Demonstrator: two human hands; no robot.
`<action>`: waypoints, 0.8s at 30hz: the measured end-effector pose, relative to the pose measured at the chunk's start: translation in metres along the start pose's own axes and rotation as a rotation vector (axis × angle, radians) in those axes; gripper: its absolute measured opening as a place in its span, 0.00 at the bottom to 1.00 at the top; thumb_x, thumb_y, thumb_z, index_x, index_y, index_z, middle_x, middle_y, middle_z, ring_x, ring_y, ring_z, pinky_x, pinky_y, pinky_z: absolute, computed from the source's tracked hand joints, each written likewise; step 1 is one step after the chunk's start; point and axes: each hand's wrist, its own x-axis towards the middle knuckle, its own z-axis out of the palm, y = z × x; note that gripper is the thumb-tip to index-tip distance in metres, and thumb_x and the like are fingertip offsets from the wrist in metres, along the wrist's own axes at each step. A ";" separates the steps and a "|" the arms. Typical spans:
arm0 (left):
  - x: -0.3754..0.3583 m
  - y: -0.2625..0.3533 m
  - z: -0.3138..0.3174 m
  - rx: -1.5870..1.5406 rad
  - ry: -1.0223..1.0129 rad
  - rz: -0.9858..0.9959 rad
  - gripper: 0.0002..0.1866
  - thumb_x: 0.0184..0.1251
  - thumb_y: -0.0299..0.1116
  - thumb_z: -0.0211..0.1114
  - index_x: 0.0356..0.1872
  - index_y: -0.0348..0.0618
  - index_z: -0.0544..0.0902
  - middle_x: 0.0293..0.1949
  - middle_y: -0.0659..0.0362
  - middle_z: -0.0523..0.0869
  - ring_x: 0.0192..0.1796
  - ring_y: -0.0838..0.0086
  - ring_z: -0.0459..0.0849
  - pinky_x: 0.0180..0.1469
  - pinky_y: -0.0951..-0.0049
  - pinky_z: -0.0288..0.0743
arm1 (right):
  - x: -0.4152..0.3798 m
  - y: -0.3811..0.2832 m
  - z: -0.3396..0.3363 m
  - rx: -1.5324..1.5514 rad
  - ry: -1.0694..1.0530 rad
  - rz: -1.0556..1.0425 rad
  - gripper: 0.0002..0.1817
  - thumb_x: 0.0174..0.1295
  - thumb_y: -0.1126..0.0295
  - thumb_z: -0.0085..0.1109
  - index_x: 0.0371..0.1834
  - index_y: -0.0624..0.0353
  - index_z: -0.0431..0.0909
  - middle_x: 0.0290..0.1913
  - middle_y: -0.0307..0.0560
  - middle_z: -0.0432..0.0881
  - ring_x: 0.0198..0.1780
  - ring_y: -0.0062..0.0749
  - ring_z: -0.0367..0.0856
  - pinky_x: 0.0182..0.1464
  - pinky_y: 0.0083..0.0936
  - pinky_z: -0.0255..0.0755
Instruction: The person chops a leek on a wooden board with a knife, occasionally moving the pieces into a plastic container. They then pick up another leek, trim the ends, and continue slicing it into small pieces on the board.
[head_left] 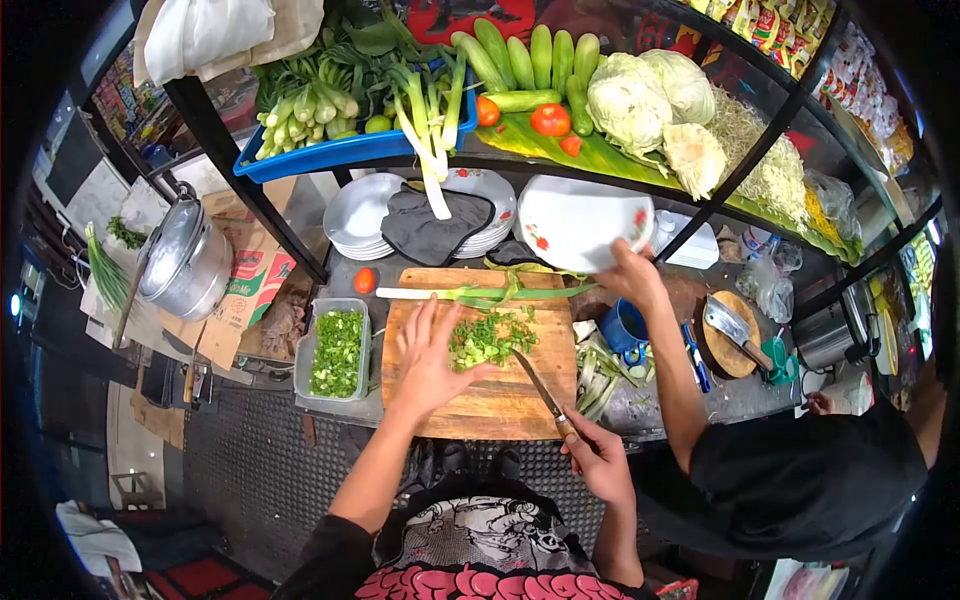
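My right hand (pixel 600 462) grips the handle of a knife (pixel 540 388), its blade angled up and left over the wooden cutting board (pixel 480 410). The blade's tip is near a heap of chopped spring onion (pixel 490 338). My left hand (pixel 430 355) is open, fingers spread, with its thumb side against the left edge of the heap. A whole leek-like spring onion (pixel 430 294) lies across the board's far end, its white root end pointing left. Left of the board stands a clear plastic tub (pixel 338 350) filled with chopped green onion.
A co-worker's hand (pixel 632 275) reaches in from the right, holding a white plate (pixel 580 225). Trimmings (pixel 598 378) and a blue mug (pixel 624 325) sit right of the board; a cleaver (pixel 735 325) rests on a round block. A tomato (pixel 364 280) lies beyond the tub. Vegetables fill the shelf above.
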 end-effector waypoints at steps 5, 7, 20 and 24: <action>0.028 -0.064 -0.020 0.068 0.047 0.041 0.30 0.65 0.34 0.73 0.69 0.44 0.84 0.74 0.48 0.78 0.79 0.52 0.69 0.80 0.47 0.58 | 0.009 0.013 -0.002 -0.047 0.030 -0.089 0.21 0.74 0.74 0.64 0.70 0.63 0.84 0.37 0.41 0.87 0.35 0.22 0.77 0.40 0.24 0.74; 0.048 -0.079 -0.029 0.103 -0.001 0.112 0.26 0.64 0.29 0.71 0.65 0.43 0.86 0.69 0.51 0.83 0.74 0.55 0.74 0.78 0.47 0.60 | 0.016 0.000 -0.001 -0.238 0.033 -0.200 0.21 0.71 0.75 0.66 0.67 0.64 0.85 0.38 0.46 0.86 0.36 0.25 0.79 0.41 0.26 0.75; 0.075 -0.106 -0.030 0.061 -0.016 0.142 0.12 0.77 0.28 0.63 0.56 0.37 0.83 0.51 0.43 0.87 0.58 0.44 0.82 0.63 0.48 0.74 | 0.048 -0.012 -0.007 -0.577 0.190 -0.507 0.21 0.54 0.77 0.78 0.55 0.61 0.91 0.38 0.52 0.86 0.42 0.50 0.87 0.46 0.38 0.81; 0.055 -0.086 -0.058 -0.011 0.023 0.133 0.11 0.77 0.27 0.63 0.55 0.37 0.81 0.49 0.43 0.87 0.55 0.44 0.83 0.62 0.48 0.73 | 0.046 -0.008 -0.008 -0.405 0.186 -0.381 0.19 0.61 0.76 0.76 0.56 0.66 0.90 0.40 0.49 0.90 0.40 0.33 0.87 0.44 0.30 0.79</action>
